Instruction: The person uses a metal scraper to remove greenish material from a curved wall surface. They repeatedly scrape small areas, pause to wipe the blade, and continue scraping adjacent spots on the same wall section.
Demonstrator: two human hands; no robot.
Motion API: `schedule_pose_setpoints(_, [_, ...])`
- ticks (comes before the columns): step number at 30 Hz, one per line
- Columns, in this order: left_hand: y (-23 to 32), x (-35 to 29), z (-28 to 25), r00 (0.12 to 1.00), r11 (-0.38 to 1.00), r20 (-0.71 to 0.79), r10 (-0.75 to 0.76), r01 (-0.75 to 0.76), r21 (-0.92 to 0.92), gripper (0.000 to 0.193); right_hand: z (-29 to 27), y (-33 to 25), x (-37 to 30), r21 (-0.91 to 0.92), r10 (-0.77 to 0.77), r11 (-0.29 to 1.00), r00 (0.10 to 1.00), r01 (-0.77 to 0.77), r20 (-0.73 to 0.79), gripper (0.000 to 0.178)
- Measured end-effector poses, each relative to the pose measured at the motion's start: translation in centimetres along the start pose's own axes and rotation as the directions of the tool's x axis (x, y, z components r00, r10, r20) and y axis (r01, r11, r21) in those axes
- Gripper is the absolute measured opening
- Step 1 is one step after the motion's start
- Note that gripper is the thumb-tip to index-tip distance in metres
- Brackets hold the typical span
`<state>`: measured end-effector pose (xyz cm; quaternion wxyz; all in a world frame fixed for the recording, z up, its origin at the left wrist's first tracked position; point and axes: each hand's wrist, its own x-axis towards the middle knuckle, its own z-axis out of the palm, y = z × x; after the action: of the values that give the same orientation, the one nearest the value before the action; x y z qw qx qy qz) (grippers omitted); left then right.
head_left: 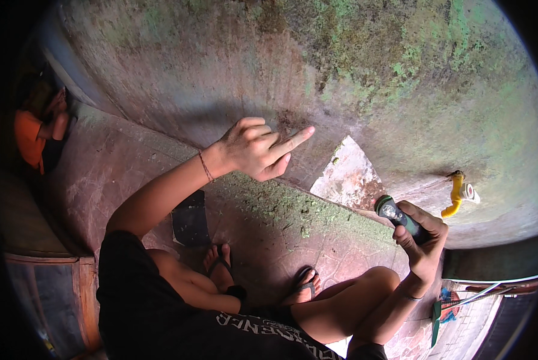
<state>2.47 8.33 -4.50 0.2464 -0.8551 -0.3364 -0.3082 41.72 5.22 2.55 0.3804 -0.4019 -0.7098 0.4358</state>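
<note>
In my right hand [422, 234] is a wide scraper [348, 177], gripped by its dark green and black handle. Its flared, whitish blade is smeared with brown and green bits and lies against the foot of the mossy wall [221, 66]; whether the edge presses on it I cannot tell. My left hand [260, 150] is raised before the wall, left of the blade. Its index finger and thumb are stretched out, the other fingers curled, and nothing is in it. Green flakes [305, 210] lie scattered over the paved floor [131, 156] below.
A yellow pipe with a tap [457, 195] sticks out of the wall at the right. A dark flat piece [191, 219] lies near my left foot. Another person in orange [29, 138] crouches at the far left. A wooden-framed panel [86, 300] stands at the lower left.
</note>
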Motion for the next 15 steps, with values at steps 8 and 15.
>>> schedule_pose_setpoints(8, [2.8, 0.2, 0.8, 0.940, 0.923, 0.040, 0.340, -0.341, 0.178, 0.081, 0.6, 0.0, 0.3, -0.012, -0.054, 0.998, 0.998, 0.054, 0.022, 0.036])
schedule_pose_setpoints(15, [2.5, 1.2, 0.5, 0.999, 0.959, -0.030, -0.044, 0.050, 0.280, 0.072, 1.0, -0.2, 0.4, -0.060, -0.054, 0.997, 0.998, 0.056, 0.031, 0.036])
